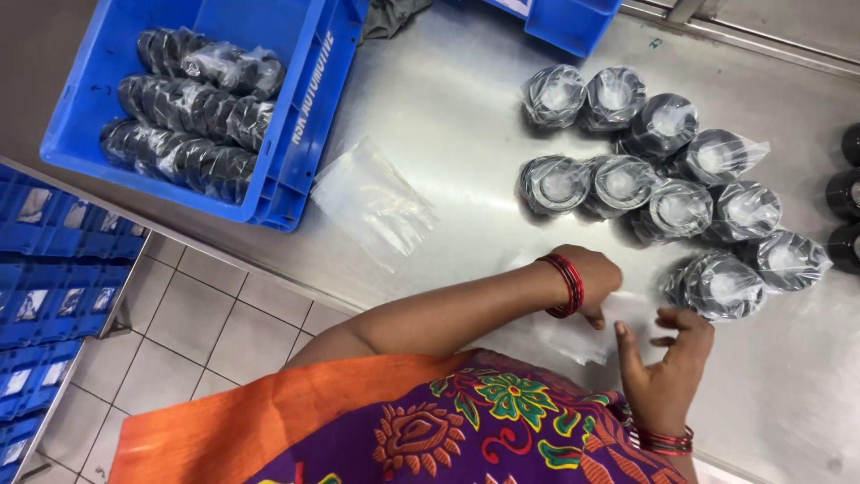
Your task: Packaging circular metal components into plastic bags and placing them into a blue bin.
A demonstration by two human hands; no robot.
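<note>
Clear plastic bag (573, 336) between both hands (627, 332)

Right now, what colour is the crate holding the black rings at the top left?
Blue crate, seen in the head view; the black rings inside are wrapped in clear plastic.

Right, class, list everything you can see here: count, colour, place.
Bagged ring parts: about ten, black, table right.
Bare parts: three, black, right edge.
Empty bag: one, clear, table centre.
Flat bags: count unclear, clear, under the hands.
Crate: one, blue, top left, holding bagged black parts.
Second crate: one, blue, top.
Table: one, steel.
Left hand: on the flat bags.
Right hand: fingers spread, beside them.
</note>
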